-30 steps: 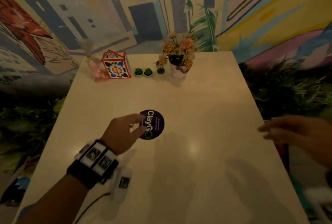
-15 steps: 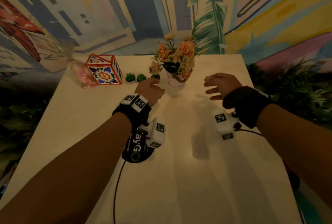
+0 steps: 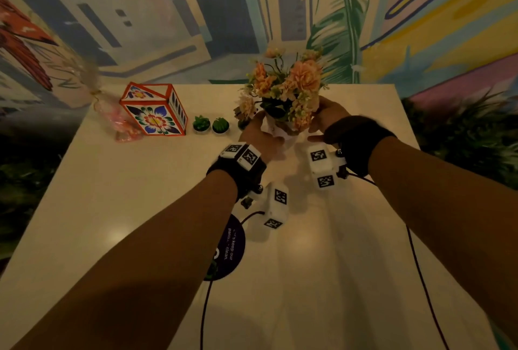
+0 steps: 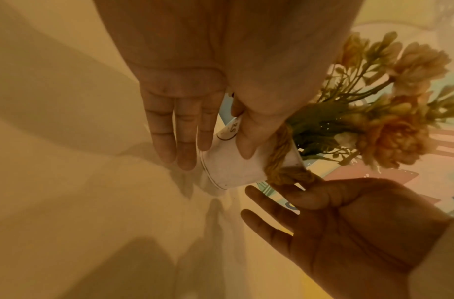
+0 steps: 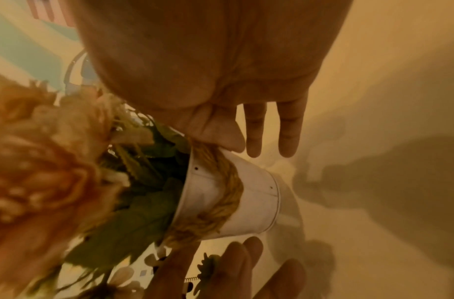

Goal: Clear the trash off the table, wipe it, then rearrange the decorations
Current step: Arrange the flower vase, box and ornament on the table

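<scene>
Sticker: I see a purple sticker nearest, half under my left forearm.
Hands: left hand and right hand thumbs pinch the flower pot; other fingers straight.
Wrist views: pot tilted above the counter.
Far: small cacti, patterned box.

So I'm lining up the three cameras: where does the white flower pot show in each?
Head: white flower pot upper middle, between both hands, mostly hidden.
Left wrist: pot at centre, under the thumb.
Right wrist: pot centre-right, below the thumb.
Shared landmark: the rope band around it, seen in both wrist views.
</scene>
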A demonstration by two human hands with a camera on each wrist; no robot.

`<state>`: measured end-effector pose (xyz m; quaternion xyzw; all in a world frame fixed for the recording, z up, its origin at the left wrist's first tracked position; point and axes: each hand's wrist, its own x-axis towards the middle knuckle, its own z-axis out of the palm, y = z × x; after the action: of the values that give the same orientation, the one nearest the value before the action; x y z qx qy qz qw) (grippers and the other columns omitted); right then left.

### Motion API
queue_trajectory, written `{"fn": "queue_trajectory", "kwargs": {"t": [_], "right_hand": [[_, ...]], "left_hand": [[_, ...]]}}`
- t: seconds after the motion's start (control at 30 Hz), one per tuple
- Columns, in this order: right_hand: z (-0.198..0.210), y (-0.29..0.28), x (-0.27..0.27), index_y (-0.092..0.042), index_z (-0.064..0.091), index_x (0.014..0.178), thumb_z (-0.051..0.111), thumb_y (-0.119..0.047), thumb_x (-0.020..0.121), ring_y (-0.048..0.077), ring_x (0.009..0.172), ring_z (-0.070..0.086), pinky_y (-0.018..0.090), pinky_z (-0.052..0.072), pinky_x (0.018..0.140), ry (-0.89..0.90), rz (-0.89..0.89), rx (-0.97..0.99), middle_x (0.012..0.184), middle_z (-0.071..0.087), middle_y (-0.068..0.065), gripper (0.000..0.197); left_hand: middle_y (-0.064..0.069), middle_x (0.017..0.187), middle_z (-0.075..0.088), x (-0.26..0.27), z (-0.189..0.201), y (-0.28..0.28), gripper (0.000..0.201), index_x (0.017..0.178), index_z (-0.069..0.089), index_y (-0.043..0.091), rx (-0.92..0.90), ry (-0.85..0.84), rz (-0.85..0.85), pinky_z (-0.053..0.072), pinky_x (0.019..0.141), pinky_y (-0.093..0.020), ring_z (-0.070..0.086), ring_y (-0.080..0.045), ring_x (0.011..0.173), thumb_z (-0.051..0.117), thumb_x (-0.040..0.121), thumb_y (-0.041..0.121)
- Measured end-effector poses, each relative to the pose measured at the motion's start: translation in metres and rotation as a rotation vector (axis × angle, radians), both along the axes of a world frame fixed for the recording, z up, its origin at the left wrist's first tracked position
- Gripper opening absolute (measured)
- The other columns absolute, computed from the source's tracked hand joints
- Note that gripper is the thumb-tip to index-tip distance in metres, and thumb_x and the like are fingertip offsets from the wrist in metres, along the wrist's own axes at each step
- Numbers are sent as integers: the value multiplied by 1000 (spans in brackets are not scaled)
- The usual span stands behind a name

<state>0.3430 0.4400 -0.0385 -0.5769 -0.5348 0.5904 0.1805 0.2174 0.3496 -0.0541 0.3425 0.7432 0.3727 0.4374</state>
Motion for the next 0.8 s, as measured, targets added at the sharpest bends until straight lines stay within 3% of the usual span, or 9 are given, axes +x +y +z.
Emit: {"fn": "queue_trajectory", "kwargs": {"t": [0.1,0.27,0.33,0.4,0.47,0.53,0.67,0.73,0.8], "right_hand": [[2,-5,2,-14,45,134,42,15,86,22,68,54,53,48,89,9,-4,8,78,58,3,57],[6,-33,27,-17,48,120,43,16,84,28,78,56,45,46,80,76,-25,-27,96,59,13,50],[5,-51,42,-20,46,118,43,17,84,27,71,53,45,41,79,111,-14,-30,91,56,12,50],[5,-71,56,-20,48,116,44,18,85,28,70,53,45,41,80,127,-17,-31,86,53,8,50],[5,-90,67,-20,48,108,43,18,86,27,69,53,42,38,78,161,-24,-51,81,50,5,45],[3,-103,75,-24,53,98,47,15,85,29,75,54,40,37,75,159,-23,-40,82,51,2,41],[-4,-127,82,-24,52,94,56,21,76,28,90,55,39,41,77,151,-17,25,104,59,11,48],[-9,-136,82,-16,52,106,55,27,72,30,99,56,41,48,76,199,-44,21,123,55,22,54],[-12,-141,84,-5,47,121,50,31,73,39,97,58,35,55,60,279,-87,-45,131,48,24,60]], "left_hand": [[-14,115,60,0,2,-3,70,143,32,20,-1,-44,-16,53,68,-32,60,-24,86,62,82,2],[-9,98,56,1,10,-23,57,143,32,14,-124,-193,-88,53,73,-38,58,-27,82,53,91,13],[-6,81,45,4,19,-36,26,117,50,17,-161,-269,-170,35,64,-30,45,-21,70,36,99,31],[-5,78,46,6,20,-50,25,87,50,22,-197,-306,-130,31,64,-28,44,-21,69,31,101,30],[-3,85,49,11,15,-66,14,96,50,24,-206,-424,-83,39,75,-35,48,-21,73,40,99,16],[-2,98,51,15,12,-82,33,113,46,26,-142,-379,-113,44,84,-46,53,-20,77,49,94,-1],[-4,112,56,18,8,-106,44,115,48,29,-98,-317,-166,51,78,-43,59,-22,87,63,85,0],[-4,110,61,20,9,-118,51,111,51,34,-78,-219,-192,50,89,-54,59,-31,101,73,73,9],[-9,124,59,22,6,-128,71,123,52,27,-60,-50,-220,45,99,-46,56,-31,114,76,57,33]]}}
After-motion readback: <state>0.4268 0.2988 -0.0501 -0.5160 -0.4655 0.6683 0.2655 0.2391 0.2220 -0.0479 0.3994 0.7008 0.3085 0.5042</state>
